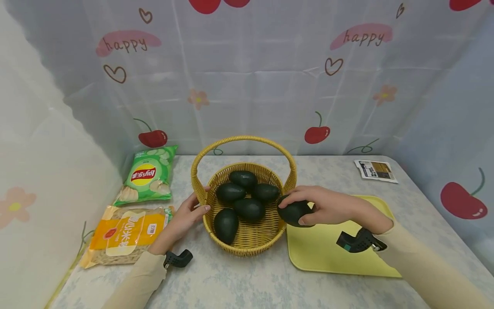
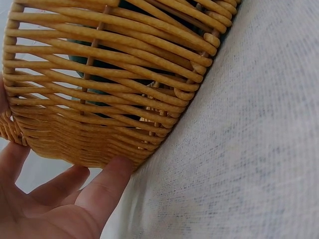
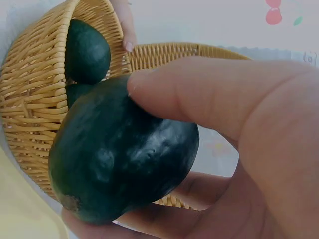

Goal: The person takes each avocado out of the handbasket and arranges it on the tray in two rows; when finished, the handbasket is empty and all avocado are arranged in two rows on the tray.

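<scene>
A dark green avocado (image 1: 295, 211) is held in my right hand (image 1: 328, 206) over the basket's right rim, with the thumb on one side and fingers beneath it in the right wrist view. The woven yellow basket (image 1: 247, 249) with a tall hoop handle stands upright on the table. Inside lie several more avocados (image 1: 250, 210), one of them (image 1: 226, 226) apart at the front left. My left hand (image 1: 188, 217) rests against the basket's left side by the handle's base. In the left wrist view its spread fingers (image 2: 107, 186) touch the outer weave.
Under my right forearm lies a yellow tray (image 1: 332, 253), right of the basket. A green chip bag (image 1: 148, 174) and an orange food packet (image 1: 125, 234) lie at left. At the back right is a small white packet (image 1: 375, 171). A printed curtain (image 1: 247, 86) hangs behind the table.
</scene>
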Action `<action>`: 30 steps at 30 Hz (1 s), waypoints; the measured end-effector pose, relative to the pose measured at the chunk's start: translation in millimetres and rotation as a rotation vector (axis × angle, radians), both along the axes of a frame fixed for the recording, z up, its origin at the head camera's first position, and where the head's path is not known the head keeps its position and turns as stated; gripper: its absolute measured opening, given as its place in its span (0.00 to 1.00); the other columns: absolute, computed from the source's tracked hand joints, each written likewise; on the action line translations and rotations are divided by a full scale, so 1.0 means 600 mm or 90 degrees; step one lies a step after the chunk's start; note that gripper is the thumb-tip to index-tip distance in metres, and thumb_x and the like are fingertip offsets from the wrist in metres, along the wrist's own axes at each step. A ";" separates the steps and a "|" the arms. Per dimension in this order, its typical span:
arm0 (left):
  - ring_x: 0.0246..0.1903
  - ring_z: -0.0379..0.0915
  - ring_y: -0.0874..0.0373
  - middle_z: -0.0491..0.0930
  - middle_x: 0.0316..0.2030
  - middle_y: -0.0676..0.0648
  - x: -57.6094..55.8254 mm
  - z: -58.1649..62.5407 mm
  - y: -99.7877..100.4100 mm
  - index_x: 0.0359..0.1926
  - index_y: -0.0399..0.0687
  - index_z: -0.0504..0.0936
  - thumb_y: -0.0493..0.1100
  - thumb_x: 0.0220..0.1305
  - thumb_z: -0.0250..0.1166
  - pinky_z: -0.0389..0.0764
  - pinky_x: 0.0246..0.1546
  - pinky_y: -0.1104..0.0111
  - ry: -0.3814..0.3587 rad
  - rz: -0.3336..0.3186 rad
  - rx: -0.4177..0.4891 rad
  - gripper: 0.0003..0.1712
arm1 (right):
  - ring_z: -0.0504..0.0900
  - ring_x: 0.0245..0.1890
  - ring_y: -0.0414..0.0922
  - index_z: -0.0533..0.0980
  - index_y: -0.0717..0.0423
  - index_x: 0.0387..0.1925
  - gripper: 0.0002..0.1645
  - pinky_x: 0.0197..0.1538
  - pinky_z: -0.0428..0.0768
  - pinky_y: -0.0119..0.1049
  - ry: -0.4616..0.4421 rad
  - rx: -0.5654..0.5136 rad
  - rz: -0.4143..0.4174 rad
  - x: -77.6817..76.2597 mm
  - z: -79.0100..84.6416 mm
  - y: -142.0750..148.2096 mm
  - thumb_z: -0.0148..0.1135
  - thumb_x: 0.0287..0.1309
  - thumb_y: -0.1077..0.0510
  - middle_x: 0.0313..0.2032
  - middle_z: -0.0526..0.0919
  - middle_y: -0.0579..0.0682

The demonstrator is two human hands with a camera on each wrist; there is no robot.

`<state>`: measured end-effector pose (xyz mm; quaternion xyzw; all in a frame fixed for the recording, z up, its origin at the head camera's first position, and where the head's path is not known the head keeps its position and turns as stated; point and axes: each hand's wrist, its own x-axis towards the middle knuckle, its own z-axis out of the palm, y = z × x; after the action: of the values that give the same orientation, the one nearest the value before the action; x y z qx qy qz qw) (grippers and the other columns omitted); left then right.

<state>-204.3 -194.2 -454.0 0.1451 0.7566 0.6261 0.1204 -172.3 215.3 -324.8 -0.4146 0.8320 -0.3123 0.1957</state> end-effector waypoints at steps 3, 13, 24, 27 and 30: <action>0.68 0.66 0.36 0.62 0.74 0.33 0.000 -0.001 0.000 0.78 0.53 0.57 0.43 0.76 0.58 0.81 0.54 0.66 0.003 0.003 -0.006 0.35 | 0.77 0.51 0.46 0.75 0.48 0.65 0.27 0.41 0.86 0.36 -0.032 -0.016 -0.012 0.006 -0.001 0.016 0.62 0.65 0.65 0.61 0.75 0.57; 0.66 0.67 0.38 0.63 0.73 0.33 0.000 -0.002 0.000 0.78 0.54 0.58 0.43 0.75 0.58 0.80 0.52 0.69 0.006 0.010 -0.010 0.35 | 0.80 0.47 0.41 0.72 0.53 0.67 0.27 0.42 0.84 0.36 -0.007 -0.022 -0.082 -0.007 -0.021 0.065 0.62 0.69 0.61 0.64 0.75 0.61; 0.54 0.71 0.50 0.65 0.71 0.32 -0.001 -0.004 -0.001 0.78 0.51 0.58 0.43 0.76 0.59 0.80 0.47 0.70 0.020 0.008 -0.016 0.35 | 0.85 0.46 0.54 0.70 0.62 0.67 0.29 0.41 0.84 0.36 -0.023 -0.065 -0.207 -0.052 -0.081 0.059 0.63 0.67 0.62 0.62 0.75 0.69; 0.58 0.71 0.48 0.64 0.72 0.32 -0.001 -0.003 -0.001 0.78 0.51 0.58 0.43 0.76 0.59 0.81 0.50 0.70 0.024 0.007 -0.015 0.35 | 0.84 0.46 0.55 0.69 0.64 0.68 0.30 0.39 0.85 0.37 -0.044 -0.085 -0.240 -0.062 -0.099 0.054 0.63 0.67 0.63 0.62 0.73 0.71; 0.62 0.71 0.45 0.62 0.73 0.32 -0.001 -0.003 -0.002 0.79 0.50 0.57 0.43 0.76 0.58 0.81 0.51 0.70 0.025 0.003 -0.012 0.36 | 0.84 0.45 0.54 0.67 0.63 0.70 0.32 0.37 0.85 0.39 -0.060 -0.091 -0.283 -0.069 -0.113 0.048 0.63 0.68 0.61 0.62 0.72 0.71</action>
<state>-204.6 -195.1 -455.8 0.1541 0.7651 0.6163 0.1052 -213.5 243.9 -392.9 -0.2191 0.8684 -0.4251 0.1312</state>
